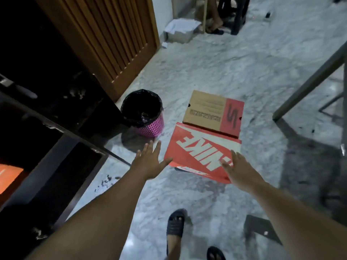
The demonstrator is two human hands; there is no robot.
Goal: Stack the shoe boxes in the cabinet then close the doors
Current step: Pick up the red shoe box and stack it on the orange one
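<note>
You are reaching with both hands spread and empty, left hand beside and right hand over the red shoe box on the floor. The brown shoe box is waiting behind it; one orange box is sitting in the cabinet, doors unclosed.

Pink perforated bin with black liner, on pale marbled floor. Slatted wooden door behind it. Grey table leg slants at right. Far back: white open carton, dark stool. Near edge: two dark slippers on feet.
</note>
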